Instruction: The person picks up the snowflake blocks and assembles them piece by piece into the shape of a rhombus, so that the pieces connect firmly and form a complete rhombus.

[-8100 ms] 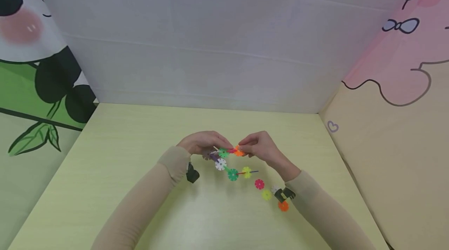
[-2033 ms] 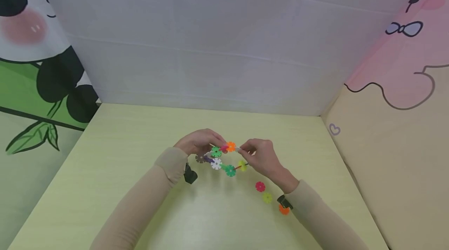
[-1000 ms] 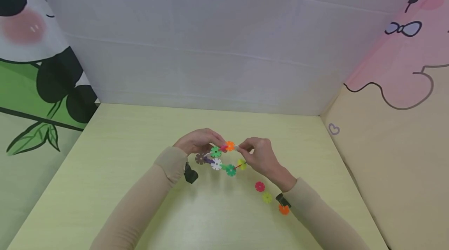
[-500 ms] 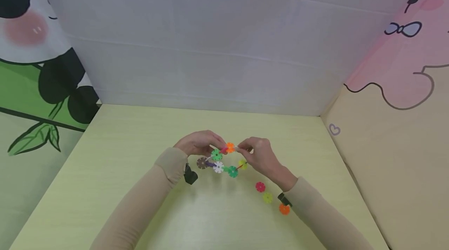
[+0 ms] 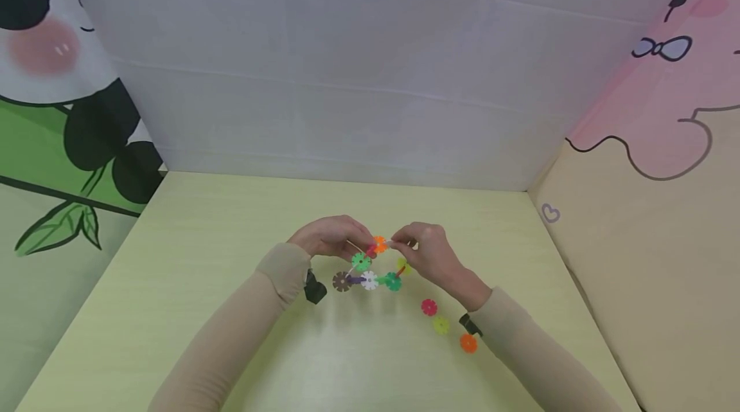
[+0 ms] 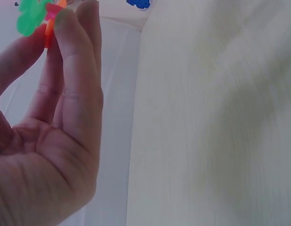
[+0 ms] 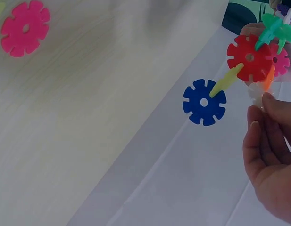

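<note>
A chain of interlocking plastic snowflake discs hangs above the table between my hands. My left hand (image 5: 335, 237) holds its upper end by the orange disc (image 5: 379, 244) and the pink one beside it; in the left wrist view the fingertips pinch the orange edge. My right hand (image 5: 430, 251) pinches a small white disc (image 7: 256, 93) against the orange disc's edge; whether their slots are joined I cannot tell. Below run a green disc (image 5: 361, 262), a brown disc (image 5: 342, 281), a white disc and a dark green disc (image 5: 393, 281). A blue disc (image 7: 204, 102) ends the chain.
On the table (image 5: 260, 367), near my right wrist, lie a loose pink disc (image 5: 429, 307), a yellow disc (image 5: 441, 325) and an orange one (image 5: 468, 343). A pale cloth wall stands behind, with printed panels left and right.
Since the first frame, my right hand has left the orange disc and taken up a white disc, which now meets it. Lately the chain's brown and white discs have swung lower and to the right.
</note>
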`<state>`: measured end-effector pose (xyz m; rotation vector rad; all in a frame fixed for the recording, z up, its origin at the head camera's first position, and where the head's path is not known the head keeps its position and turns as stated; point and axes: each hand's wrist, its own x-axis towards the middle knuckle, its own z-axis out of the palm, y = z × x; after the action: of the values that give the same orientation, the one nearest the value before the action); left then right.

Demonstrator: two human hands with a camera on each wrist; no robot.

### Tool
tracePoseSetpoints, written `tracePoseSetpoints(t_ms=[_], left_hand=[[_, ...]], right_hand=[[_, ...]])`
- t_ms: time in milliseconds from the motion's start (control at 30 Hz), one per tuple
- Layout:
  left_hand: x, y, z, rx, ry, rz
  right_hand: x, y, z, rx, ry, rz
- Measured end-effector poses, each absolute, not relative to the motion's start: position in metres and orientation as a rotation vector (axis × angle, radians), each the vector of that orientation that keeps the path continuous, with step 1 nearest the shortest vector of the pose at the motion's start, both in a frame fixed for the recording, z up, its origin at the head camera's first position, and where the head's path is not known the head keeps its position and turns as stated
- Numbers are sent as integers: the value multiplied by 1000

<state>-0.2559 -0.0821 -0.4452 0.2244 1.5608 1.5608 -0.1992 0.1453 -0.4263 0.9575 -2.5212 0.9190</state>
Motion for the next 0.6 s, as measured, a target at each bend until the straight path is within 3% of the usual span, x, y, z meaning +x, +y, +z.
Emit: tracePoseSetpoints(t_ms=[600], left_hand=[[-255,-77,-441,198,1539,1558]], right_hand=[[-200,148,-423,978,-2557,915]])
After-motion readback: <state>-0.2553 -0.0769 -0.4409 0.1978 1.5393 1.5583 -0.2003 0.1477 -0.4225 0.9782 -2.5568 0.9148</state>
